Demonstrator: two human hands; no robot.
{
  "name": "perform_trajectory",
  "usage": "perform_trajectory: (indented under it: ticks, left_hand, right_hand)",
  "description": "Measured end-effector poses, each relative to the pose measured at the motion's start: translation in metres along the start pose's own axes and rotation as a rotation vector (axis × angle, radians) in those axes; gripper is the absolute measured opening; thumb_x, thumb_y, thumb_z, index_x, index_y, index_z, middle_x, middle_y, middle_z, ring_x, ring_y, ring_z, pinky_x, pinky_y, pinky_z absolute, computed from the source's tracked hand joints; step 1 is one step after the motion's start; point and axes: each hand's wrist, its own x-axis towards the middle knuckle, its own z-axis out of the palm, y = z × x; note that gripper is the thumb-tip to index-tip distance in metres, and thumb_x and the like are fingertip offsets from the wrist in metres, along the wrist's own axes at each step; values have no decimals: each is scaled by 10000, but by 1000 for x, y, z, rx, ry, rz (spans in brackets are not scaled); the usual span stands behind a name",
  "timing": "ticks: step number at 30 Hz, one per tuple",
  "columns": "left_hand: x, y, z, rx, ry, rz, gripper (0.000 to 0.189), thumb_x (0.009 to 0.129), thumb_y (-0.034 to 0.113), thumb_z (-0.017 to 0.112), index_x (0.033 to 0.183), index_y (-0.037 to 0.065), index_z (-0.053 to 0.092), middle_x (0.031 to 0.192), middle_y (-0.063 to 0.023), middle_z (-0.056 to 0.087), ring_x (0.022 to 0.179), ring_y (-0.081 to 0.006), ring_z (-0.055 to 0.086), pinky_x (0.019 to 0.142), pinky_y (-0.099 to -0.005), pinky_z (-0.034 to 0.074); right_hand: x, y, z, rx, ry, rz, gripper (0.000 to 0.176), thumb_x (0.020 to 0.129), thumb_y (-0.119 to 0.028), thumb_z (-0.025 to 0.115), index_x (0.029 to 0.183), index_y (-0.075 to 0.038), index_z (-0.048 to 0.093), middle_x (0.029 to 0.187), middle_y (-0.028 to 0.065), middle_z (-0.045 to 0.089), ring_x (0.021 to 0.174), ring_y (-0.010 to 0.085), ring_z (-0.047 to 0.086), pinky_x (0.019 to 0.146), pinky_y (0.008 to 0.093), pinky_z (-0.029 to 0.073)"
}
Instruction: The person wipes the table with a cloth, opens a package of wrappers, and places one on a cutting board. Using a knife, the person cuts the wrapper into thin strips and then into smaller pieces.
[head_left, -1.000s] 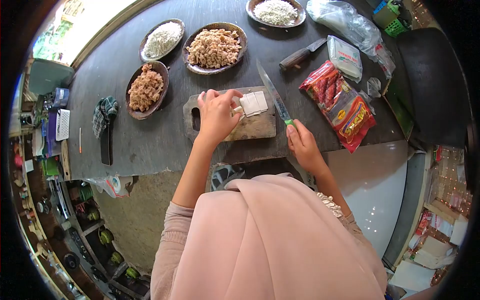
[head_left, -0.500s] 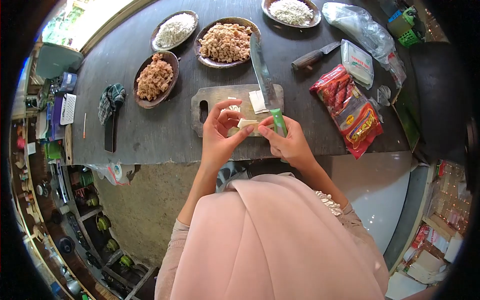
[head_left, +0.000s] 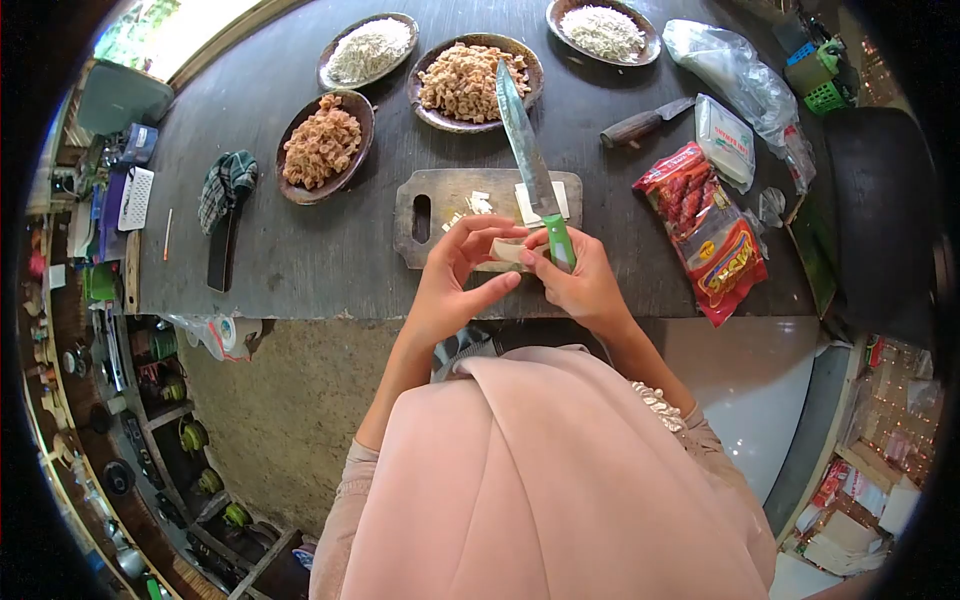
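My right hand (head_left: 578, 280) is closed round the green handle of a large knife (head_left: 528, 150), its blade pointing up and away over the board. The thumb and fingers of the same hand also pinch a thin, pale, flat piece (head_left: 508, 250). My left hand (head_left: 462, 285) is beside that piece, thumb spread away, its curved fingers partly behind the piece. Below both hands lies a wooden cutting board (head_left: 440, 190) with a handle slot. On the board are small pale cut bits (head_left: 480, 203) and a stack of white flat pieces (head_left: 545, 200), partly covered by the blade.
Bowls of brown chunks (head_left: 470, 80) (head_left: 322, 145) and plates of white shreds (head_left: 368, 50) (head_left: 604, 32) stand at the back. To the right lie a smaller knife (head_left: 645, 122), a red packet (head_left: 705, 230), a white pack (head_left: 725, 140) and plastic bags (head_left: 735, 75). A checked cloth (head_left: 228, 185) lies left.
My left thumb has moved off the pale piece and spread away, while my right hand still pinches it. The knife blade has tilted a little to the left. The whole view has shifted slightly.
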Motion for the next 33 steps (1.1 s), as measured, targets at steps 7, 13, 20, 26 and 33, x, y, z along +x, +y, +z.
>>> perform_trajectory:
  ticks: [7,13,20,26,33]
  left_hand:
    - [-2,-8,-17,15,133,-85,370,833,-14,761,1170,9,610,1025,-68,696,980,-133,667,890,-287,525]
    - [-12,-10,-41,252,273,-2,286,815,-21,778,1073,0,656,975,-64,702,886,-111,669,828,-260,531]
    - [-40,-10,-118,337,628,85,265,838,-43,755,1078,13,658,956,-57,702,876,-104,659,807,-232,514]
    - [-34,-3,-133,296,613,41,258,847,-49,746,1081,11,657,958,-57,700,883,-102,660,815,-227,513]
    - [-21,-5,-121,312,496,61,264,839,-48,750,1080,7,659,959,-67,710,885,-110,671,820,-238,517]
  right_hand:
    - [5,-8,2,-467,95,-284,131,927,-134,691,944,-10,653,714,-6,593,658,49,484,576,251,391]
    - [10,2,7,-638,123,-382,191,965,-176,625,1034,-3,580,712,150,617,653,247,617,618,372,461]
    - [-16,29,7,-1193,-29,-218,218,1024,-282,507,1054,-71,461,770,191,660,699,417,654,595,530,485]
    - [-28,43,14,-1358,74,-275,206,1010,-301,528,1000,-96,502,734,133,654,647,363,653,558,495,501]
    - [-22,34,3,-1344,180,-219,216,1021,-298,510,998,-83,525,706,173,645,659,406,643,579,520,489]
